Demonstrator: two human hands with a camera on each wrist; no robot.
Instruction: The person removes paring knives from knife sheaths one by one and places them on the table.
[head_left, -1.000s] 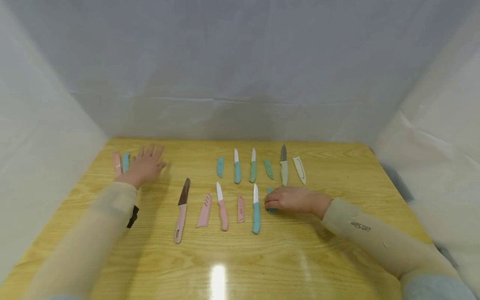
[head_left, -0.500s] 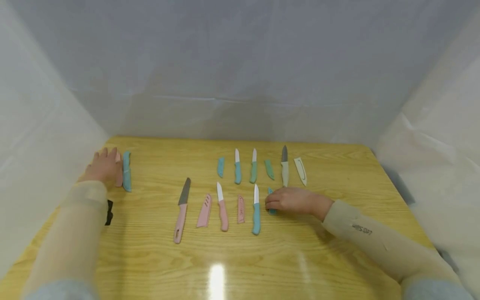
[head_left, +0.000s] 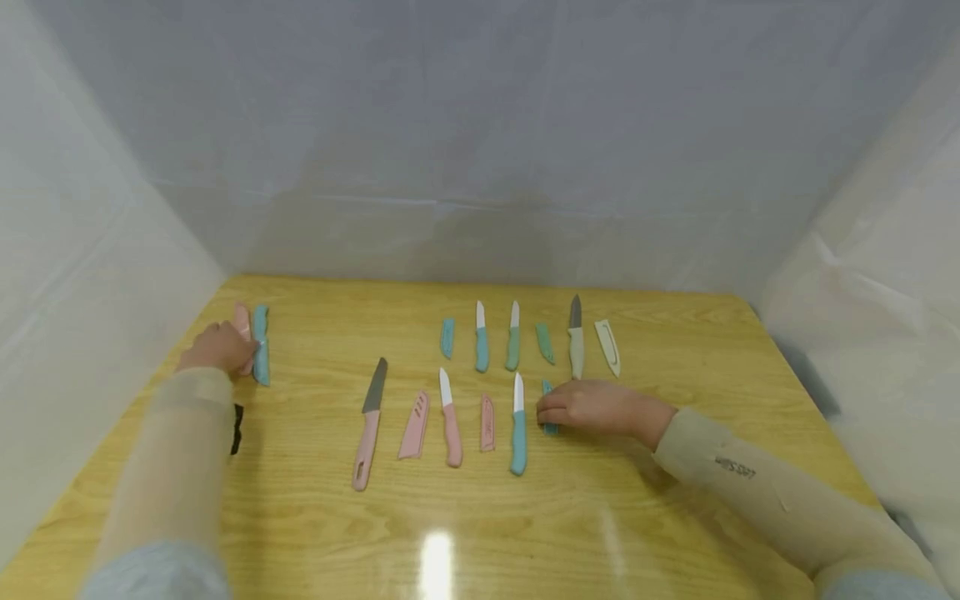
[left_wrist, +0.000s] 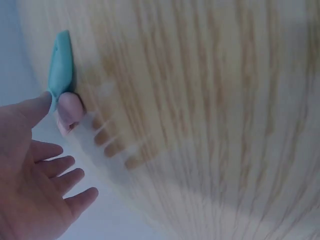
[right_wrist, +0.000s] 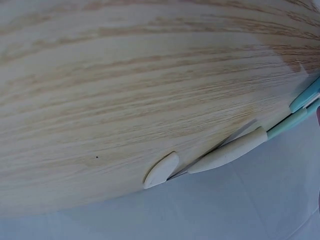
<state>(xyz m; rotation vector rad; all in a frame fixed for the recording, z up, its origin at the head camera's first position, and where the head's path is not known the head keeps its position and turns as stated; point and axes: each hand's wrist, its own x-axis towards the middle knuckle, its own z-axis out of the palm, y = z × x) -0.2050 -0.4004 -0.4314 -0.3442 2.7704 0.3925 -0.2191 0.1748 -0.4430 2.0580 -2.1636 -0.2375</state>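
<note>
At the far left edge of the table, a pink sheathed knife [head_left: 242, 318] and a blue sheathed knife [head_left: 261, 346] lie side by side. My left hand [head_left: 216, 346] is beside the pink one, covering part of it. In the left wrist view its fingers [left_wrist: 52, 165] extend separately without curling round anything, and the thumb overlaps the end of the blue knife. Over on the right, my right hand [head_left: 592, 408] holds a small blue sheath [head_left: 551, 430] against the table, fingers bent over its middle. A blue-handled knife [head_left: 519, 433] with a white blade lies just left of that sheath.
The front row also has a pink large knife [head_left: 366, 442], its pink sheath [head_left: 415, 425], a pink small knife [head_left: 452, 433] and a narrow pink sheath [head_left: 487, 423]. Behind lie a blue knife [head_left: 482, 346], green knife [head_left: 513, 343], cream-handled knife [head_left: 576, 346] and several sheaths.
My left hand has gone from hovering above the blue sheathed knife to the left of the pink one, its fingers less spread in the head view. The right hand stays over the blue sheath.
</note>
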